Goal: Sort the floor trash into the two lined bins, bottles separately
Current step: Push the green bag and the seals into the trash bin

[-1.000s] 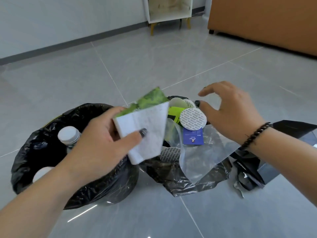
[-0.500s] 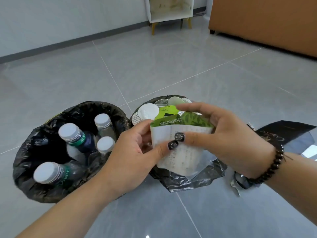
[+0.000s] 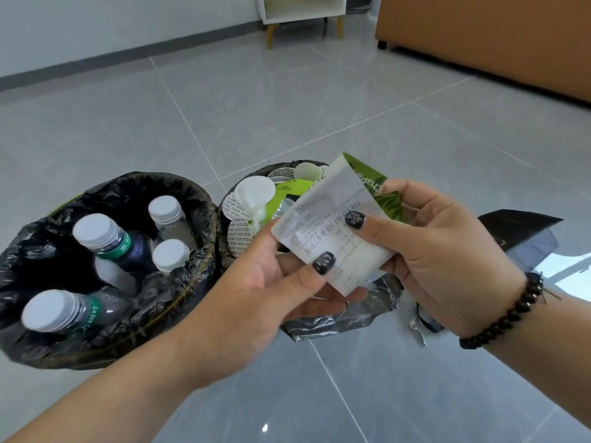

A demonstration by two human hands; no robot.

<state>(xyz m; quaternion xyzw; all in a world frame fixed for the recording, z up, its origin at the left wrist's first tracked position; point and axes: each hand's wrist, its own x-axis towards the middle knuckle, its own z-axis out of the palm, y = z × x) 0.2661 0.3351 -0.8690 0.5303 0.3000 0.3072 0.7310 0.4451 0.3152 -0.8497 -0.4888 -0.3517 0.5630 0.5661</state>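
Observation:
Both hands hold a white printed receipt stuck to a green paper sleeve (image 3: pixel 332 231) above the right bin. My left hand (image 3: pixel 268 282) pinches its lower edge with the thumb on top. My right hand (image 3: pixel 425 241) pinches its right side, thumb on the paper. The left bin (image 3: pixel 192 199), lined in black, holds several white-capped plastic bottles (image 3: pixel 108 241). The right bin (image 3: pixel 339 321), also lined in black, holds round lids, foil seals and green wrappers (image 3: pixel 256 199); the paper and my hands hide much of it.
A black paper bag (image 3: pixel 524 231) and a torn scrap (image 3: pixel 419 327) lie on the grey tiled floor to the right of the bins. A white cabinet on wooden legs (image 3: pixel 300 11) and an orange cabinet (image 3: pixel 486 36) stand at the back.
My left hand carried the paper from over the left bin to over the right bin. My right hand came in and took hold of its right side, and the paper has tilted.

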